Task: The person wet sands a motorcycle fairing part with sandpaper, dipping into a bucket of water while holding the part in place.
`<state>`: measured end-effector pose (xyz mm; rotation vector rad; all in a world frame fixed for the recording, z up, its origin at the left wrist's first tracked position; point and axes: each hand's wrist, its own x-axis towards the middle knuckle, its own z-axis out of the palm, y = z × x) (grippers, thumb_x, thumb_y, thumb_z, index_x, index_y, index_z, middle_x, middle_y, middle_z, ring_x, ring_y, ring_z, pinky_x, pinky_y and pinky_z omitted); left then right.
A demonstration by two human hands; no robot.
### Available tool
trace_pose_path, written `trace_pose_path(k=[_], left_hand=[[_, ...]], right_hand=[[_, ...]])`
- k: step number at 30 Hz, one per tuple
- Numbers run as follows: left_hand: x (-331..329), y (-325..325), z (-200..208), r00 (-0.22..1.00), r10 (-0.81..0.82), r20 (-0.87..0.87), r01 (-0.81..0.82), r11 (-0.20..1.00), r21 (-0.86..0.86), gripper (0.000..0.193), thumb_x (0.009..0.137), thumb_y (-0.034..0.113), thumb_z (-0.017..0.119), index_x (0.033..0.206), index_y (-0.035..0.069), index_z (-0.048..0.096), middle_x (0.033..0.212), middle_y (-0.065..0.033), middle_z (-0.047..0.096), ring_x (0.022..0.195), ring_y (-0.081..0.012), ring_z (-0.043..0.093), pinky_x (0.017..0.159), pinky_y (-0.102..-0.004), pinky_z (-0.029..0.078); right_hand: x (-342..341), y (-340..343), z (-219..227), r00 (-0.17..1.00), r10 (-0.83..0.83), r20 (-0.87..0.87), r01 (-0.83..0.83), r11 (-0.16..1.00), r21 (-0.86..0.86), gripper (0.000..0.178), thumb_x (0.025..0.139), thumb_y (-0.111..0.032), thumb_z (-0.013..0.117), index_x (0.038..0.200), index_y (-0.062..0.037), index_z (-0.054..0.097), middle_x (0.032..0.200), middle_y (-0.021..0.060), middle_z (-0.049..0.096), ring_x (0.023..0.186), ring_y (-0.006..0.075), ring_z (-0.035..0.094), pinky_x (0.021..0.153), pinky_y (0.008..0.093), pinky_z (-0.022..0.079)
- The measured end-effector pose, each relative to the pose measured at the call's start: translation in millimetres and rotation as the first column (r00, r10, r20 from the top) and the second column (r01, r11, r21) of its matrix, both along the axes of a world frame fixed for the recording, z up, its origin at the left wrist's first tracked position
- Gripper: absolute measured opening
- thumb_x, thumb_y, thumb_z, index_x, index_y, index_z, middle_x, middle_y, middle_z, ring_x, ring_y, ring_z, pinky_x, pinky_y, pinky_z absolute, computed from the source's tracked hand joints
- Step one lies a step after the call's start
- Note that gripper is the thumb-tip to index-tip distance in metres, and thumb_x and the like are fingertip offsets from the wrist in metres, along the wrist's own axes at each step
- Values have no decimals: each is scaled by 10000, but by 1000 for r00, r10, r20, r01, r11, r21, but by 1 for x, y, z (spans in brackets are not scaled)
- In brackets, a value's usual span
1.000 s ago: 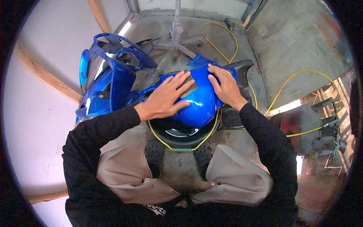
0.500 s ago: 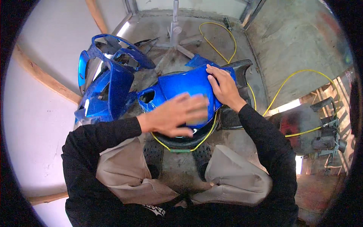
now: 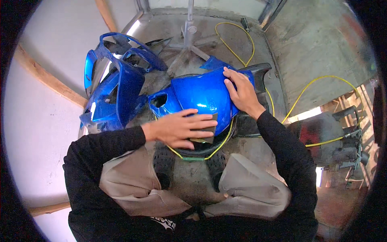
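Observation:
My left hand lies flat with spread fingers on a dark sheet of sandpaper, pressing it to the near left side of a blue plastic body panel. Part of the sheet is hidden under the fingers. The panel has a glossy, wet-looking top and a hole at its left end. It rests over a black bucket with a yellow handle and green grip. On the panel's right side my right hand rests, fingers stretched out, with nothing visible in it.
More blue body panels stand on the left by the wall. Behind is a grey metal stand with spreading legs. A yellow hose loops along the right to a dark, red-patched machine. My shoes stand beside the bucket.
My left hand, blurred before, has shifted slightly left and down, and the sandpaper under it now shows clearly. The right hand stays on the panel.

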<state>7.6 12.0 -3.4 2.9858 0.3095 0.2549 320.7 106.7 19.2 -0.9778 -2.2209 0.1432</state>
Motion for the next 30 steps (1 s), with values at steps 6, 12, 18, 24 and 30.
trace_pose_path(k=[6, 12, 18, 24, 30], left_hand=[[-18, 3, -9, 762, 604, 233, -572, 797, -193, 883, 1053, 636, 530, 1713, 81, 339, 1810, -217, 243, 1663, -456, 237, 1286, -615, 245], [-19, -9, -3, 963, 268, 42, -261, 958, -117, 964, 1018, 703, 541, 1735, 101, 311, 1819, -228, 211, 1670, -448, 229, 1285, -623, 227], [-15, -5, 5, 627, 764, 150, -712, 641, -288, 912, 1034, 637, 562, 1714, 73, 335, 1797, -227, 269, 1651, -414, 290, 1249, -658, 266], [-7, -8, 17, 972, 233, 21, -232, 971, -64, 900, 1053, 701, 485, 1723, 118, 338, 1819, -186, 244, 1677, -389, 246, 1259, -645, 238], [-1, -2, 15, 718, 681, 145, -636, 727, -259, 915, 1050, 718, 463, 1751, 154, 295, 1829, -201, 216, 1682, -394, 230, 1243, -671, 208]], right_hand=[[-4, 10, 1, 999, -28, 18, 30, 997, -71, 342, 1075, -233, 639, 1329, -13, 699, 1378, 196, 733, 1278, 383, 679, 1129, 487, 485], [-5, 13, -1, 999, -36, 11, 37, 994, -105, 365, 1076, -245, 640, 1351, -12, 695, 1351, 195, 747, 1261, 387, 689, 1126, 479, 485], [-5, 13, -2, 999, -39, 30, 42, 993, -113, 397, 1075, -248, 638, 1384, -2, 677, 1352, 190, 748, 1267, 381, 687, 1124, 480, 487], [-4, 11, -2, 999, -45, 9, 46, 996, -83, 408, 1077, -251, 635, 1399, -5, 673, 1353, 189, 747, 1272, 381, 685, 1125, 486, 487], [-5, 12, -2, 998, -53, 27, 55, 993, -100, 376, 1076, -250, 633, 1363, -12, 685, 1365, 185, 743, 1272, 388, 682, 1129, 485, 488]])
